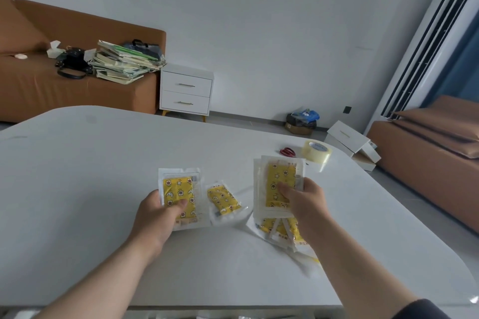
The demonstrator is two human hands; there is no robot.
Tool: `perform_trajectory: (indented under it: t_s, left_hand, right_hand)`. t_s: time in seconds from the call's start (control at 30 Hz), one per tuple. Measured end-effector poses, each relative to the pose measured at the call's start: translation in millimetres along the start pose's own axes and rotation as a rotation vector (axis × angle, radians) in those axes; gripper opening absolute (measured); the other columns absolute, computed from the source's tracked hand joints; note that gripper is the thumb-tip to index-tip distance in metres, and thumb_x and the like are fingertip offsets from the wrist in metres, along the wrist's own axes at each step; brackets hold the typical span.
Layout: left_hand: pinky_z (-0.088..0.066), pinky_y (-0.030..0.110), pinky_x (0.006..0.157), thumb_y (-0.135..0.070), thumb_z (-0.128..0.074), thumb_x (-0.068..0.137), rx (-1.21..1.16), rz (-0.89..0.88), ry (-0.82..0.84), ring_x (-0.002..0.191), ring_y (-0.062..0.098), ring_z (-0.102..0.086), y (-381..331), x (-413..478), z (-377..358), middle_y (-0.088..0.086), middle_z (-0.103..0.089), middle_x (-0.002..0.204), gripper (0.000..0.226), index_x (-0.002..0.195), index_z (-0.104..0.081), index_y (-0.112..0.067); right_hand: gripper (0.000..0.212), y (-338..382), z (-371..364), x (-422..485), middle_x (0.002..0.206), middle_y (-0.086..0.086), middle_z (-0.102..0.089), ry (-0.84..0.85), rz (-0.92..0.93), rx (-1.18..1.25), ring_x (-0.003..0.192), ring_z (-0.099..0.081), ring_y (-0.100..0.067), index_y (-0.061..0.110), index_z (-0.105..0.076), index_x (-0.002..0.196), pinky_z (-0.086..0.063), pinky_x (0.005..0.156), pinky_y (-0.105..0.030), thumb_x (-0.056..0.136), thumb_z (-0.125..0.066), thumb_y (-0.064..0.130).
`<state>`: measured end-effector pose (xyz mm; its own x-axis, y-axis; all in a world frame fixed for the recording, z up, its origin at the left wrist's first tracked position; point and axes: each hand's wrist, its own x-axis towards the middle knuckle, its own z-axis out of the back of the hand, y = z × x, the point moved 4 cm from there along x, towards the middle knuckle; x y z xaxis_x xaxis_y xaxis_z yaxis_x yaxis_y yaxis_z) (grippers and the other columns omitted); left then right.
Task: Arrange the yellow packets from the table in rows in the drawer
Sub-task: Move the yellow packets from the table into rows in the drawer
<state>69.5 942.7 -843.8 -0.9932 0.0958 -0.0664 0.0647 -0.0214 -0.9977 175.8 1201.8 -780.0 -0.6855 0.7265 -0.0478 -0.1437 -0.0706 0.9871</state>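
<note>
My left hand (pixel 158 217) grips a yellow packet (pixel 178 191) in clear wrap, thumb on its front, just above the white table (pixel 103 189). My right hand (pixel 303 202) holds up a small stack of yellow packets (pixel 278 179), thumb pressed on the top one. A single yellow packet (pixel 224 199) lies tilted on the table between my hands. More yellow packets (pixel 280 232) lie in a loose pile under my right hand. A white nightstand with two shut drawers (pixel 185 92) stands by the far wall.
Red scissors (pixel 287 152) and a roll of clear tape (pixel 316 151) sit at the table's far right. A brown sofa (pixel 51 85) with books and a bag stands at the left. A loose white drawer (pixel 347 136) lies on the floor at the right.
</note>
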Motion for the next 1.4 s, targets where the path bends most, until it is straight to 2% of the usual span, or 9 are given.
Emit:
perform_trajectory:
  t_s: [0.17,0.5,0.77,0.9,1.0,1.1,1.27,1.33,1.4]
  left_hand:
    - [-0.05,0.031,0.072,-0.004,-0.069,0.084,0.006,0.072,0.023,0.084,0.024,-0.068,-13.7,-22.0,1.0,0.005,-0.072,0.09,0.013,0.091,-0.066,-0.015]
    - [-0.046,0.034,0.069,-0.006,-0.066,0.085,-0.057,0.161,0.142,0.087,0.027,-0.067,-62.6,-115.8,58.6,0.008,-0.073,0.09,0.012,0.094,-0.063,-0.013]
    - [-0.05,0.03,0.058,-0.004,-0.051,0.086,-0.26,0.421,0.116,0.061,0.027,-0.067,-37.9,-170.0,105.8,0.012,-0.068,0.078,0.013,0.093,-0.061,-0.008]
    - [-0.053,0.049,0.08,0.0,-0.05,0.086,-0.159,0.458,0.169,0.069,0.034,-0.07,-14.1,-184.6,111.7,0.018,-0.073,0.079,0.016,0.098,-0.061,-0.001]
    - [-0.051,0.061,0.088,0.008,-0.055,0.084,-0.038,0.504,0.273,0.085,0.041,-0.071,2.6,-189.1,114.4,0.025,-0.072,0.095,0.022,0.106,-0.057,0.005]
    - [-0.055,0.057,0.083,0.01,-0.062,0.08,0.117,0.561,0.292,0.094,0.041,-0.069,29.7,-185.9,118.7,0.024,-0.07,0.103,0.035,0.114,-0.057,0.003]
    - [-0.056,0.047,0.083,0.004,-0.061,0.083,0.391,0.578,0.285,0.092,0.032,-0.065,67.2,-181.2,106.8,0.017,-0.067,0.1,0.015,0.096,-0.059,-0.002]
    - [-0.058,0.039,0.073,0.002,-0.058,0.087,0.448,0.588,0.255,0.089,0.025,-0.063,72.5,-178.8,100.9,0.013,-0.063,0.104,0.019,0.105,-0.058,-0.004]
    - [-0.053,0.039,0.084,0.0,-0.057,0.087,0.509,0.583,0.252,0.093,0.025,-0.06,79.4,-171.4,96.8,0.011,-0.062,0.104,0.02,0.107,-0.057,-0.006]
  right_hand:
    - [0.006,4.7,12.4,-40.2,0.09,-0.012,-0.073,0.065,-0.104,0.164,0.082,-0.071,-0.031,0.008,-0.066,0.095,-0.058,0.077,-0.045,0.089,-0.068,0.007]
    - [0.015,18.4,26.4,-139.2,0.093,-0.02,-0.073,0.181,-0.299,0.297,0.083,-0.071,-0.035,-0.001,-0.063,0.1,-0.056,0.083,-0.049,0.086,-0.068,-0.001]
    - [0.017,-24.4,26.6,-195.1,0.09,-0.017,-0.065,0.237,-0.597,0.34,0.071,-0.064,-0.031,0.005,-0.057,0.104,-0.051,0.055,-0.032,0.087,-0.055,0.004]
    - [0.026,-51.4,22.3,-207.2,0.097,-0.02,-0.067,0.272,-0.639,0.239,0.075,-0.067,-0.034,0.0,-0.058,0.108,-0.055,0.056,-0.035,0.082,-0.056,0.003]
    - [0.022,-67.1,21.2,-206.8,0.098,-0.023,-0.073,0.304,-0.585,0.104,0.087,-0.071,-0.039,-0.003,-0.064,0.106,-0.059,0.078,-0.053,0.085,-0.06,-0.004]
    - [0.023,-84.5,22.0,-207.6,0.093,-0.019,-0.076,0.348,-0.556,-0.065,0.089,-0.072,-0.039,0.002,-0.07,0.103,-0.056,0.085,-0.056,0.082,-0.064,-0.006]
    - [0.063,-125.9,9.4,-203.4,0.107,-0.012,-0.071,0.418,-0.612,-0.337,0.099,-0.068,-0.032,0.013,-0.058,0.126,-0.056,0.089,-0.048,0.067,-0.077,0.003]
    - [0.056,-127.5,5.4,-203.6,0.106,-0.009,-0.067,0.398,-0.616,-0.392,0.099,-0.065,-0.027,0.008,-0.057,0.127,-0.056,0.09,-0.044,0.075,-0.074,0.001]
    - [0.042,-129.0,3.7,-198.9,0.103,-0.011,-0.063,0.39,-0.601,-0.399,0.091,-0.06,-0.024,0.0,-0.058,0.122,-0.057,0.079,-0.035,0.081,-0.068,-0.003]
